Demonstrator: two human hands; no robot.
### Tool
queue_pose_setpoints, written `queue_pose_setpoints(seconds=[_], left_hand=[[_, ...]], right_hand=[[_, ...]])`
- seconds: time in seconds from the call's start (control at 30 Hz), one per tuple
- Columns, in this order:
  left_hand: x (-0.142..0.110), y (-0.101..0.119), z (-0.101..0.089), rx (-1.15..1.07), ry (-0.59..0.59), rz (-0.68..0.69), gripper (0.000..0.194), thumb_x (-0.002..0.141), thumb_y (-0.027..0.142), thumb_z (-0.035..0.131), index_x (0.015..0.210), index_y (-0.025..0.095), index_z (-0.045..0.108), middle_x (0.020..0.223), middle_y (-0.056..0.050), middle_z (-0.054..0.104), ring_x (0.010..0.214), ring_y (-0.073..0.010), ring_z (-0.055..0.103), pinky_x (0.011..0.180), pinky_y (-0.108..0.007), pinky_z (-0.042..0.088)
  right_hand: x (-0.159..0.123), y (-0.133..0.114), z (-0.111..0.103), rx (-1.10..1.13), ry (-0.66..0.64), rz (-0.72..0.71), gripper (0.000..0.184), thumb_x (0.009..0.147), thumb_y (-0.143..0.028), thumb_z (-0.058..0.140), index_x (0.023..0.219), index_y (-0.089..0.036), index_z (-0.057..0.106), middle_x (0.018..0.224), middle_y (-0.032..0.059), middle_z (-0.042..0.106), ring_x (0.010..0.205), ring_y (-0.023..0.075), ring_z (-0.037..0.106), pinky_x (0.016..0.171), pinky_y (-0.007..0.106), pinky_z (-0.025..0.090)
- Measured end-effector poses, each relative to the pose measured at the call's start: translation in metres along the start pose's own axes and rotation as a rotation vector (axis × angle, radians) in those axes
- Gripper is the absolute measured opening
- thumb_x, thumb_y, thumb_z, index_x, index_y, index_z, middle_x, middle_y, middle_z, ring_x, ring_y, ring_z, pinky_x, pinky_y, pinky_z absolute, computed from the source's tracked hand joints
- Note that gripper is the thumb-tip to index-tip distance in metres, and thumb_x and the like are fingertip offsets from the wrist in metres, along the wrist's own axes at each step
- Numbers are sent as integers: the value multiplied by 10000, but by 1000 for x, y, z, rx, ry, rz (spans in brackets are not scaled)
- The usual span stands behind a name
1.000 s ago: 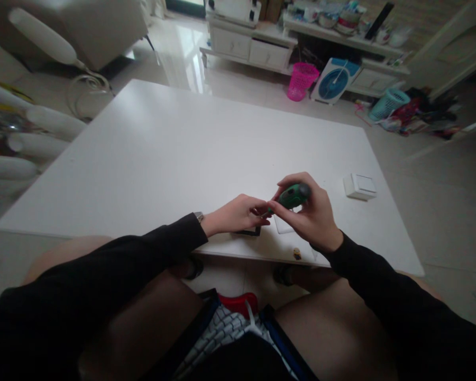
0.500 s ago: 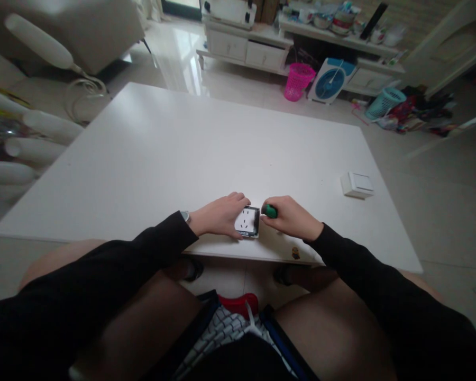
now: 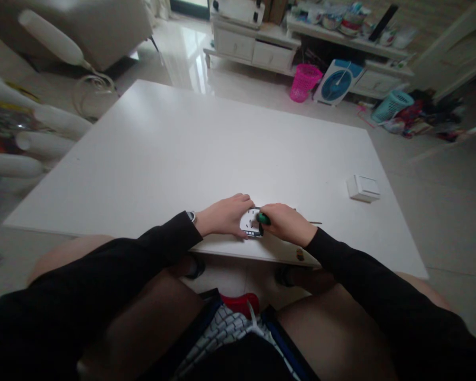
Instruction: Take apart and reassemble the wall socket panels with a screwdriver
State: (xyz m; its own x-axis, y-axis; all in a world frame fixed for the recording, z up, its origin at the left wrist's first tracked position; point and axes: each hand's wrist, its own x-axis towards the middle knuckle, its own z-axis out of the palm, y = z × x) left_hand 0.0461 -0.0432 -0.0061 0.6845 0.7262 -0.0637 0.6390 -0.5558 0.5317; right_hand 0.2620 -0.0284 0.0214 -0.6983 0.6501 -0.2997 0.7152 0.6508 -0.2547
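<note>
A white wall socket point(image 3: 250, 221) with a dark frame lies near the front edge of the white table point(image 3: 206, 143). My left hand point(image 3: 226, 215) rests on its left side, fingers curled over it and holding it down. My right hand point(image 3: 287, 223) is closed round a green-handled screwdriver point(image 3: 263, 218), whose handle end touches the socket's right edge. A thin metal shaft point(image 3: 313, 223) pokes out to the right of that hand.
A white switch plate point(image 3: 363, 188) sits on the table's right side. A small yellow sticker point(image 3: 299, 255) marks the front edge. On the floor beyond stand a pink basket point(image 3: 304, 80), a blue fan point(image 3: 335, 82), a teal basket point(image 3: 392, 103) and white cabinets.
My hands came down from a raised position, where they worked the screwdriver together, onto the table. The socket is now uncovered, and my right hand has pushed the screwdriver up against it.
</note>
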Motion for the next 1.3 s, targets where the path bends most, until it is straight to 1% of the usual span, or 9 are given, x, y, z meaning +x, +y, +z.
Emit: queue_pose_setpoints(seconds=[0.23,0.43,0.63,0.73,0.83,0.93,1.03,1.2,1.3], left_hand=[[2,-3,3,-14,10,10,586,700,433,895,1138,156,621,1116,-99,621,1075,-290,571,922,-374,479],[3,-2,3,-9,3,35,577,696,438,897,1130,160,638,1092,-93,629,1070,-293,580,935,-383,482],[2,-2,3,-30,-3,24,604,676,417,920,1143,158,637,1125,-99,627,1091,-296,583,934,-384,495],[0,-1,5,-30,5,20,572,699,429,900,1127,159,634,1122,-101,625,1085,-299,584,930,-393,497],[-2,4,9,-38,38,1,608,745,436,864,1221,167,599,1180,-112,615,1128,-306,571,970,-409,490],[-6,5,12,-60,26,-6,846,721,428,876,1407,138,475,1357,-164,551,1270,-330,515,1065,-420,455],[-9,0,11,-84,-13,-40,1034,637,418,909,1473,113,383,1416,-193,504,1321,-356,477,1090,-437,443],[-10,-8,7,-162,9,-123,707,664,387,866,1238,152,527,1190,-128,593,1127,-318,576,943,-416,513],[-7,-5,13,-195,59,-131,685,685,414,862,1230,163,533,1180,-126,611,1098,-319,602,922,-429,528]], right_hand=[[1,-11,-6,-212,-87,-71,130,954,-148,651,1072,-100,672,1038,146,745,895,249,732,683,305,449],[0,-12,-8,-274,-108,-153,117,948,-114,657,1062,-106,683,1013,140,755,895,243,751,692,292,490],[-1,-8,-12,-227,-120,-167,108,929,-105,648,1034,-113,673,1024,135,753,877,235,731,686,296,462],[-4,-1,-23,-55,-2,-165,73,884,-102,660,942,-141,644,948,96,723,821,204,672,695,293,436],[-10,7,-40,221,245,-158,109,840,-109,639,921,-175,604,847,29,656,753,171,591,703,296,428],[-19,13,-57,511,465,-128,214,805,-118,595,1001,-201,577,878,7,621,781,173,580,729,316,458],[-27,16,-68,718,581,-117,258,865,-182,602,1119,-227,579,1003,29,625,912,199,619,780,348,521],[-33,9,-69,779,732,-79,342,880,-343,747,1198,-258,655,1139,55,626,963,212,681,777,360,614],[-32,6,-62,841,795,-69,392,857,-379,797,1206,-258,663,1115,46,670,951,215,721,815,377,645]])
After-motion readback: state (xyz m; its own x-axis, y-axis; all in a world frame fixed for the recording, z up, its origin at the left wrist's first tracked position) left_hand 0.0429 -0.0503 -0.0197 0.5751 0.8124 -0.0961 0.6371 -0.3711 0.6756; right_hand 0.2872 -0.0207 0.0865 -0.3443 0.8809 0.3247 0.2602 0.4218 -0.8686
